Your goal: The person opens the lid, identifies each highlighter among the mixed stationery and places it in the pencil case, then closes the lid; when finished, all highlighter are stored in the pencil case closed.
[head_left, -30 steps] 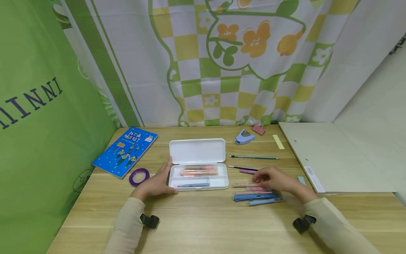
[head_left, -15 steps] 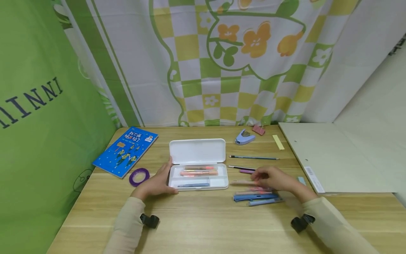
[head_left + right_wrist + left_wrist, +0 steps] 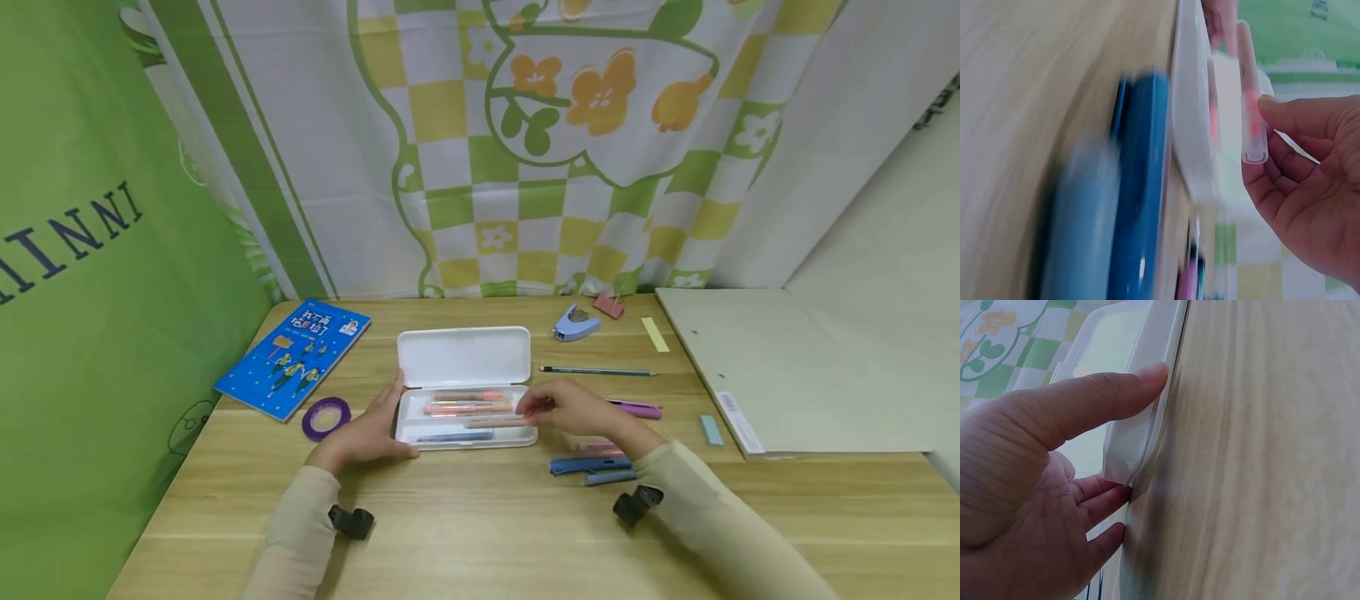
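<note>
An open white pencil case [image 3: 465, 357] lies mid-table with several pens in its tray. My left hand [image 3: 369, 433] rests flat against the case's left end [image 3: 1129, 444], thumb along its rim. My right hand [image 3: 566, 408] pinches a pale pink pen [image 3: 491, 422] and holds it over the right part of the tray; the pen [image 3: 1249, 100] shows beside the case wall [image 3: 1194, 125]. Two blue pens [image 3: 588, 467] and a pink one [image 3: 596, 447] lie on the table by my right wrist.
A purple pen [image 3: 637, 409] and a dark pencil [image 3: 597, 371] lie right of the case. A blue book [image 3: 294, 357] and purple tape ring [image 3: 327, 417] sit left. A stapler [image 3: 576, 323], pink clip [image 3: 609, 305], yellow strip [image 3: 656, 334], eraser [image 3: 709, 430] and grey board [image 3: 780, 367] are right.
My right hand lifted a pale pink pen from the pile on the right and carried it left over the case tray. The left hand stayed put.
</note>
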`<state>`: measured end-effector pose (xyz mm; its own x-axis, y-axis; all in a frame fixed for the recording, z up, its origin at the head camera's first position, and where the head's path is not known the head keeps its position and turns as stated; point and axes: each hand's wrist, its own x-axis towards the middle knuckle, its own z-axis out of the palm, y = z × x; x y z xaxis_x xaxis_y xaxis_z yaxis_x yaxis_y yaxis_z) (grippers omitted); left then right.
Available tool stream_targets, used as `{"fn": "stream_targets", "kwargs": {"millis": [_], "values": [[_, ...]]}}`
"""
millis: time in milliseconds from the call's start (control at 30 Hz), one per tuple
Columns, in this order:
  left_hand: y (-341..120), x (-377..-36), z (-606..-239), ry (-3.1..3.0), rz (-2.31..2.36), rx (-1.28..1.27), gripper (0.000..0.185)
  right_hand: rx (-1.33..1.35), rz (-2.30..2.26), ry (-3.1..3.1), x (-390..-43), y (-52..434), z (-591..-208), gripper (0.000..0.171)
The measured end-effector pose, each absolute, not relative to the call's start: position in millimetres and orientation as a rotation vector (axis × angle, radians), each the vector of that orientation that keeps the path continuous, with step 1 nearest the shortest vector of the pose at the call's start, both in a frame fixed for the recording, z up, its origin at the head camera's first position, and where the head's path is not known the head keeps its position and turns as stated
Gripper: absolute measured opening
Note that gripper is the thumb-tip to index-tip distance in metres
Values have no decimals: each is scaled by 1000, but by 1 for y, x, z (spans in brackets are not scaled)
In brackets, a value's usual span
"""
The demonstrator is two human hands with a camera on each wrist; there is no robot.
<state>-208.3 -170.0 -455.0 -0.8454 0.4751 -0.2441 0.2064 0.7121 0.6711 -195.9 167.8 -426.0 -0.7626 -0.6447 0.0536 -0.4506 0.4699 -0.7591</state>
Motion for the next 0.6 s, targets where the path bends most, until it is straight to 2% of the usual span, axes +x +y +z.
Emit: {"fn": "stream_targets", "kwargs": {"millis": [300, 600], "values": [[-170, -208, -456, 2516, 931, 543, 123, -1058, -1149, 2477, -208, 99, -435, 8], [-172, -210, -456, 2508, 934, 549, 123, -964, -1073, 2595, -210, 76, -439, 6]]}}
